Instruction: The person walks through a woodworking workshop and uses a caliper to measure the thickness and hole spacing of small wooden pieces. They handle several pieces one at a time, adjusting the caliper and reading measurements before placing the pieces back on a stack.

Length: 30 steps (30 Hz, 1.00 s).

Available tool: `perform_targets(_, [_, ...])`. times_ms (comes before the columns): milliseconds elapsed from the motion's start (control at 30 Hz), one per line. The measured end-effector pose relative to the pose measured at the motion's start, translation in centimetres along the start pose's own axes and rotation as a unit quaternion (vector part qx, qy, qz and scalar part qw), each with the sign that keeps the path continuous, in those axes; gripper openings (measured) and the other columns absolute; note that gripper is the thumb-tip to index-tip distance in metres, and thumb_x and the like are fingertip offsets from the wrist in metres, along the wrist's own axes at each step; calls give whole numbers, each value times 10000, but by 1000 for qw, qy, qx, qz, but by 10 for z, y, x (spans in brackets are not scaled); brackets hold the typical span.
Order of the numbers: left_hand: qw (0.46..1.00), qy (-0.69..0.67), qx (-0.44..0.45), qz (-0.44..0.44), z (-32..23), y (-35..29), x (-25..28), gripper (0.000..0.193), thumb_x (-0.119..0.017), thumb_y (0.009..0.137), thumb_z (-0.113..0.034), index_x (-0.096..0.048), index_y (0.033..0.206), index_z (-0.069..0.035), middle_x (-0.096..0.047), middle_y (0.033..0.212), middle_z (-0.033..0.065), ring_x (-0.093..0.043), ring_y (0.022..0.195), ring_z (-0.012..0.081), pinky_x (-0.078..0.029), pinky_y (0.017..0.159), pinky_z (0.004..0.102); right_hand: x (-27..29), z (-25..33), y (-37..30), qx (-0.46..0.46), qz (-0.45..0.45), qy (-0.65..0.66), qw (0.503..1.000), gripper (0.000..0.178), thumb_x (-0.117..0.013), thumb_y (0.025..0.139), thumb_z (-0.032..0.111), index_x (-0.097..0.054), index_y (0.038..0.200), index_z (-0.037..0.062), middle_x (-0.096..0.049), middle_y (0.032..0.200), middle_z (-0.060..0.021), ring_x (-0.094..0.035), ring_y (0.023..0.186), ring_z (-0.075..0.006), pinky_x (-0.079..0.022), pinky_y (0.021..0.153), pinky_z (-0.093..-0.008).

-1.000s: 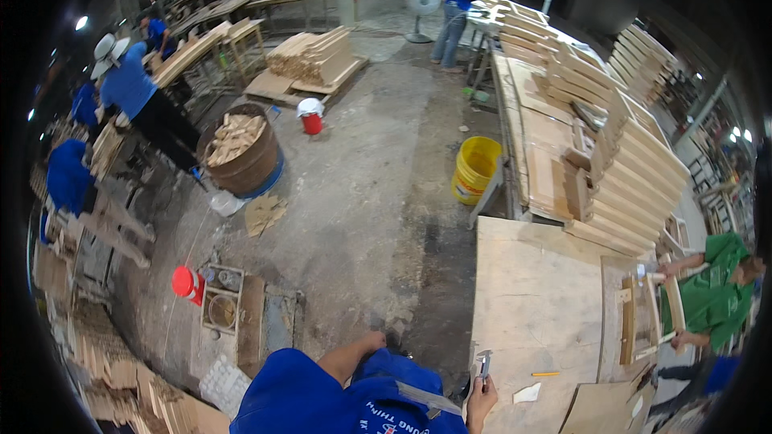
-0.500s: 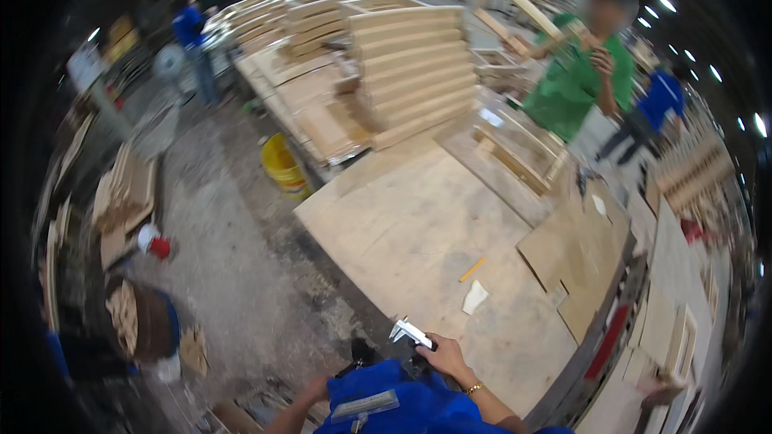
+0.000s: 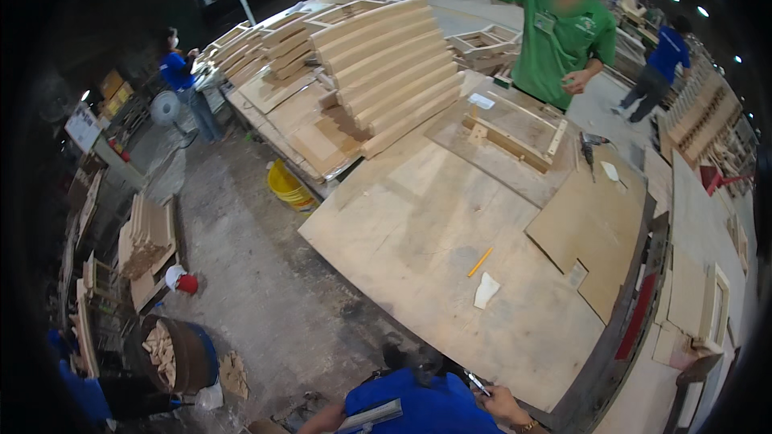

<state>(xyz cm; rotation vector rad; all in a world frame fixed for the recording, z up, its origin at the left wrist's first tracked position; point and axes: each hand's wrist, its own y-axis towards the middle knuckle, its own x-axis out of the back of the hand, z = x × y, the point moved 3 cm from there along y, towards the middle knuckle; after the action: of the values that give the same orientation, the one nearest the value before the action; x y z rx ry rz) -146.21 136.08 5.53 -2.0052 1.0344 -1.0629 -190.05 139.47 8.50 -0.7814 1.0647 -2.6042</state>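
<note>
Gripping a slim metal caliper (image 3: 478,384), the right hand (image 3: 503,404) curls; left hand hidden, grip unclear

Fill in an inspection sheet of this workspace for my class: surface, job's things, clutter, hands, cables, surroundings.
Surface: pale wooden tabletop, faintly marked.
Job's things: caliper, at the table's near edge.
Clutter: yellow pencil, white scrap, brown board and drill.
Hands: right hand closed on the caliper; left hand out of sight, only its forearm showing.
Cables: none clearly made out.
Surroundings: person in green across the table; stacked wooden parts; yellow bucket and barrel on the floor.
</note>
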Motion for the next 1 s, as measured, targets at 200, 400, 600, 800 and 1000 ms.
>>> perform_targets(200, [846,-514,143,-22,-21,-15,-2,234,-487,936,-242,-589,993,-40,-590,954,20,-552,875,145,-442,753,297,-15,-40,-7,-37,-3,-46,998,358,-541,859,276,-617,992,-48,-610,849,-297,-618,826,-362,-457,710,-431])
perform_targets(400, [841,-513,155,-67,-35,-31,-28,168,-540,903,-227,-572,931,-64,-580,823,38,-570,782,149,-458,717,294,-18,-36,20,-24,-31,-8,999,359,-536,862,278,-616,982,-50,-611,844,-294,-615,818,-368,-457,712,-433])
perform_targets(600, [697,-669,136,-220,-41,-45,-78,173,-523,914,-205,-583,901,-44,-609,830,41,-585,800,130,-464,697,304,-25,4,64,65,-29,-33,997,360,-532,864,280,-616,973,-53,-612,838,-292,-612,811,-373,-457,715,-435])
perform_targets(800, [790,-339,286,-422,-35,-35,-108,269,-549,842,-260,-624,926,-16,-632,884,169,-608,852,311,-464,751,384,-44,45,76,154,-29,-80,984,362,-528,867,282,-615,963,-56,-613,833,-290,-609,804,-378,-456,717,-437])
perform_targets(1000, [644,-438,280,-561,17,-34,-92,242,-522,829,-228,-591,880,-3,-606,873,218,-590,854,361,-449,757,423,-63,82,74,217,-86,-124,965,364,-524,870,284,-614,953,-59,-614,827,-287,-606,796,-383,-456,720,-439])
